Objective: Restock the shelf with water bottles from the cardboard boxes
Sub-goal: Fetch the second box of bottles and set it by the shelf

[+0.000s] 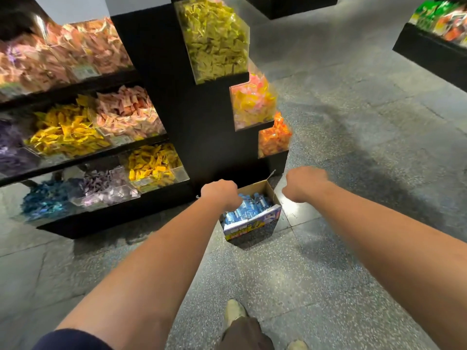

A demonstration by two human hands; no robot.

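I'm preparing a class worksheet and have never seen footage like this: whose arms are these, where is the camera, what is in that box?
No machine here: a person wears a wide-angle camera on the head, so the single picture looks down along their own bare arms. The left hand is over an open cardboard box on the speckled floor; the right hand is just beside it. The box holds blue-tinted water bottles. Both hands show their backs, fingers curled under, so whether they hold anything cannot be told. On the left stands a black shelf unit with clear bins of wrapped sweets.
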